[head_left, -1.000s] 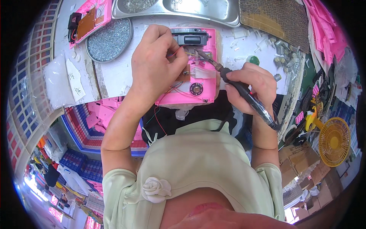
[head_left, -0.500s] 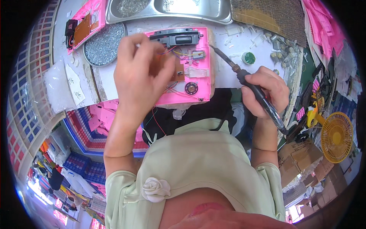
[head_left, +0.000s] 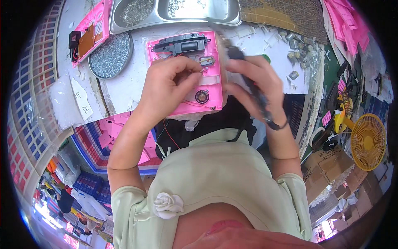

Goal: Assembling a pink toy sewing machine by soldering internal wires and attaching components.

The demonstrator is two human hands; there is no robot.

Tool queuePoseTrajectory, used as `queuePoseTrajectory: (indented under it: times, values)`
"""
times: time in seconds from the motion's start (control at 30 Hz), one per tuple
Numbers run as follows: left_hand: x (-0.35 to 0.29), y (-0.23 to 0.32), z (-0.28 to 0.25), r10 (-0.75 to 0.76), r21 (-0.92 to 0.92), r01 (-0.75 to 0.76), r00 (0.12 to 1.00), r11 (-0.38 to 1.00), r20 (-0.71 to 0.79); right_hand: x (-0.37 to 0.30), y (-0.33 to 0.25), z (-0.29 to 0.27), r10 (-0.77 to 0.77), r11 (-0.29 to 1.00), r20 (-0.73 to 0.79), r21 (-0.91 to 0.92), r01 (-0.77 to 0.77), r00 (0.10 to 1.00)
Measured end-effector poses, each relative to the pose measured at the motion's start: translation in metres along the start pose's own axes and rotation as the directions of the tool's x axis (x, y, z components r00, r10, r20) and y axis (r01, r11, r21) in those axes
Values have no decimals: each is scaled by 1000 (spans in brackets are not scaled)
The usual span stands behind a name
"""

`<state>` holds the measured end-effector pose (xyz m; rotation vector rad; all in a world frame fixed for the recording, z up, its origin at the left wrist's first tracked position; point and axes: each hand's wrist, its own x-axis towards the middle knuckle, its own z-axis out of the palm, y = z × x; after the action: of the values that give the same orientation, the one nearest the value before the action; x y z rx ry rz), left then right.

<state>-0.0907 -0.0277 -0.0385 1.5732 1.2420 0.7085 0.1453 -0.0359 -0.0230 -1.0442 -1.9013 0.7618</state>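
Note:
A pink plastic housing lies open on the table. Inside it are a black slotted part, a small motor, a clear plastic piece and a round speaker, with thin wires between. My left hand reaches over the housing's left side, thumb and fingertips pinched together just below the motor; what they hold is too small to make out. Beside the housing's right edge, my right hand is closed round the dark handle of a soldering iron. The iron's front end is smeared by motion.
A round dish of screws and another pink housing part stand at the left. A metal tray of small parts is at the back. Several small motors lie at the right, near a green-topped pot. A yellow fan stands far right.
My right hand has moved left with the soldering iron, up to the housing's edge. My left hand has come down and right, its fingers now pinched near the motor. The view has shifted slightly.

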Motion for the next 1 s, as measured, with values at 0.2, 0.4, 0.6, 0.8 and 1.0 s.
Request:
queuePoseTrajectory:
  times: [0.2, 0.4, 0.6, 0.8, 1.0]
  values:
    - [1, -3, 0, -78, -118, 79, 997, 990, 9, 20, 17, 45, -94, 980, -70, 170, 105, 993]
    - [1, -5, 1, -60, -97, 60, 998, 993, 3, 13, 27, 47, -169, 981, -37, 85, 172, 985]
    - [2, -7, 1, 23, -83, -22, 1000, 996, 3, 6, 18, 46, -139, 990, -58, 6, 139, 989]
    - [-1, -4, -6, 273, 208, -296, 953, 932, 135, -11, -1, -6, -22, 992, -139, 118, 39, 990]
    - [-4, 2, -8, 330, 327, -402, 909, 855, 253, -38, -4, -44, 110, 920, 120, 363, -147, 987]
